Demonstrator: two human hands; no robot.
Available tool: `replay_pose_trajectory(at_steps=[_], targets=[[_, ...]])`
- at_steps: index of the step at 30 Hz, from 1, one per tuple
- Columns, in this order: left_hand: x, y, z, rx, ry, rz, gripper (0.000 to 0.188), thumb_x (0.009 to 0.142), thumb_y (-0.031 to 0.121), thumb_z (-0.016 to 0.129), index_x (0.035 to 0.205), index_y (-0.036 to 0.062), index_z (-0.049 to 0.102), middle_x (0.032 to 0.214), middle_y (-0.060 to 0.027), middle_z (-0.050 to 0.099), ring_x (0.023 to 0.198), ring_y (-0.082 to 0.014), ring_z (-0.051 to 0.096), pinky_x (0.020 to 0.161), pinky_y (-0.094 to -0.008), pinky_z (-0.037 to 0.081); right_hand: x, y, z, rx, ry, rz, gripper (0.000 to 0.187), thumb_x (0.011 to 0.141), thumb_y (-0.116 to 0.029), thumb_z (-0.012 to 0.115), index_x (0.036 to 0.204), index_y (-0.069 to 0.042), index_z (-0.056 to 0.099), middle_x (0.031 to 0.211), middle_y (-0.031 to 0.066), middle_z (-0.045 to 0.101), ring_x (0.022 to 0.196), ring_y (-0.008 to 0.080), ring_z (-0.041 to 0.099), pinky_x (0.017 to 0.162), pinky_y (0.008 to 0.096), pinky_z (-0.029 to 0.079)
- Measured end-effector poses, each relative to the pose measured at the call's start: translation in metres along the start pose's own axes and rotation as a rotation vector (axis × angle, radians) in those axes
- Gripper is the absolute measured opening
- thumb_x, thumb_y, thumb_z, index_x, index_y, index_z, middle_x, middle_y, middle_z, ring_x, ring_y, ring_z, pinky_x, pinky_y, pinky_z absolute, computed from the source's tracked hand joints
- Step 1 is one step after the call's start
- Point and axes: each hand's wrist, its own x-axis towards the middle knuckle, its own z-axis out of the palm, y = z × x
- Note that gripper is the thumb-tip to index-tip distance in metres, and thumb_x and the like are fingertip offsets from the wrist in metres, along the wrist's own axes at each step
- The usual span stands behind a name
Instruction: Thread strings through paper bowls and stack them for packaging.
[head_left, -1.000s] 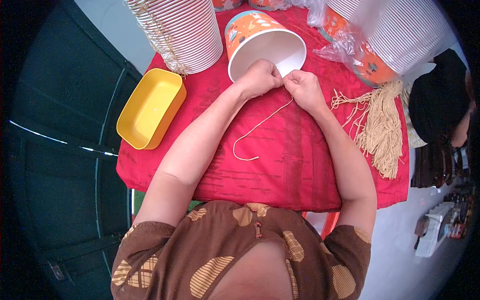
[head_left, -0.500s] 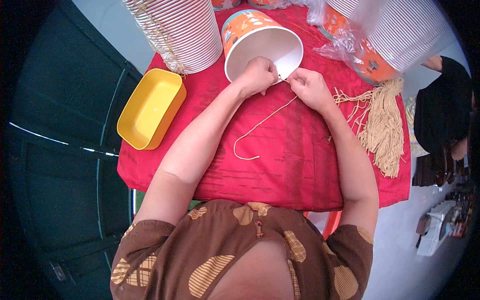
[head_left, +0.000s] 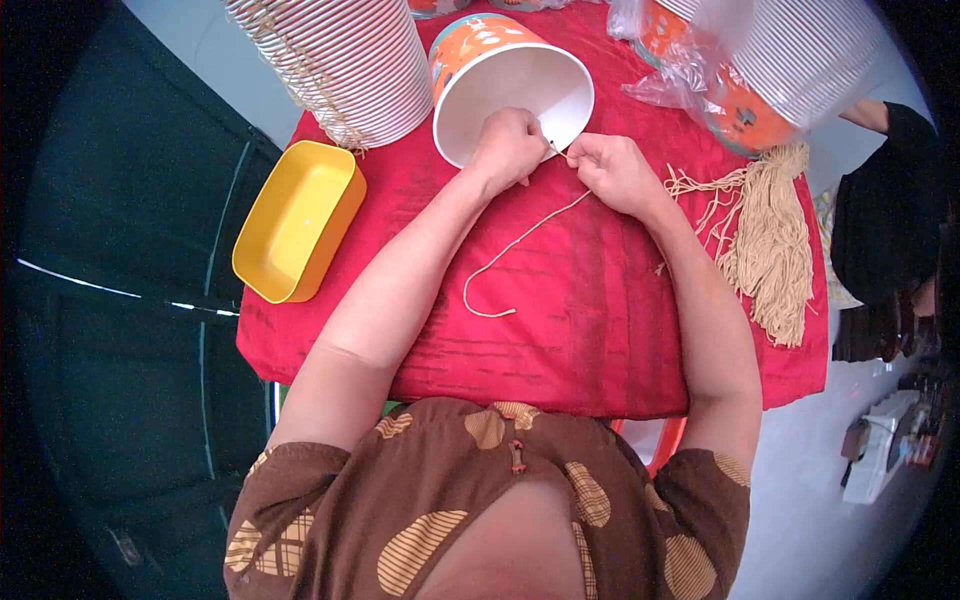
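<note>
A large paper bucket lies on its side, white inside and orange with a printed pattern outside, its mouth facing me. My left hand is closed over the bucket's near rim, with some fingers inside the mouth; their tips are partly hidden. Just right of the rim, my right hand pinches a beige string. A short taut piece of it runs from the right fingertips to a small dark spot at the rim. From under the right hand, the loose tail curves down across the red cloth.
A yellow tub sits left on the red tablecloth. Behind it leans a tall stack of white-rimmed buckets with strings. At right are a bundle of beige strings and plastic-wrapped buckets. Another person is beyond the table's right edge.
My view has shifted slightly, so the bucket and both hands appear a little farther left. The taut piece of string between the rim and my right fingers shows slightly more. Both grips look the same.
</note>
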Motion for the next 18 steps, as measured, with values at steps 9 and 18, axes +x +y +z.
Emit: replay_pose_trajectory(at_steps=[9, 18], targets=[[0.0, 0.004, 0.001, 0.009, 0.044, 0.024, 0.011, 0.075, 0.0, 0.054, 0.071, -0.0059, 0.062, 0.057, -0.016, 0.06, 0.043, -0.0244, 0.06, 0.039, -0.0363, 0.048, 0.002, 0.001, -0.006, 0.075, -0.063, 0.001, 0.02, 0.077, -0.011, 0.054, 0.087, 0.001, 0.067, 0.076, 0.0201, 0.066, 0.07, 0.0307, 0.066, 0.067, 0.0403, 0.051], [0.005, 0.001, 0.004, 0.145, 0.038, 0.057, 0.014, 0.076, 0.004, 0.056, 0.073, -0.007, 0.065, 0.056, -0.0198, 0.061, 0.044, -0.0271, 0.062, 0.045, -0.0379, 0.051, 0.007, -0.007, -0.006, -0.129, 0.095, 0.213, 0.03, 0.079, -0.025, 0.058, 0.083, 0.003, 0.07, 0.077, 0.0255, 0.065, 0.073, 0.0361, 0.067, 0.07, 0.0445, 0.052]])
